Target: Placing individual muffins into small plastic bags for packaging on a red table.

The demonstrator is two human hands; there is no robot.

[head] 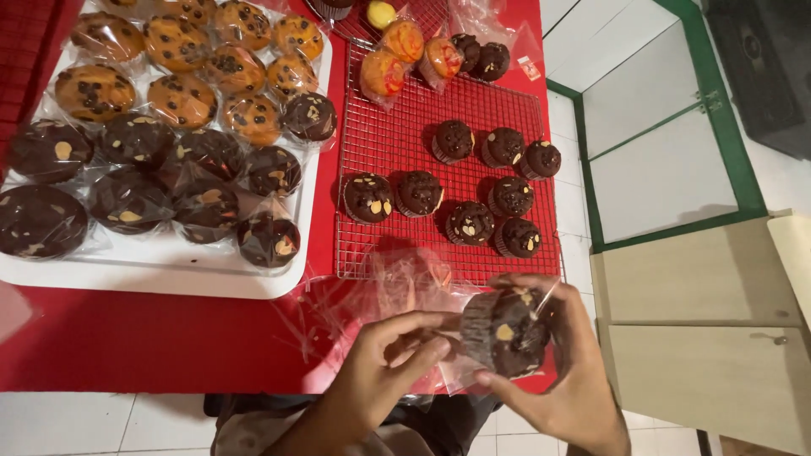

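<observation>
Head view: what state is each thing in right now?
Chocolate muffin: held in both hands, partly in a clear bag.
Left hand: fingers pinching the bag.
Right hand: cupping the muffin.
Muffins on wire rack: unwrapped, upright.
Muffins on white tray: bagged.
Clear bags: loose pile on red table.

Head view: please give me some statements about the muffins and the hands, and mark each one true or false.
1. The right hand holds a chocolate muffin. True.
2. The wire rack is bare. False: unwrapped chocolate muffins sit on it.
3. The muffins on the white tray are wrapped in clear plastic. True.
4. The tablecloth is blue. False: it is red.
5. The left hand rests on the tray. False: it grips a clear plastic bag beside the held muffin.
</observation>
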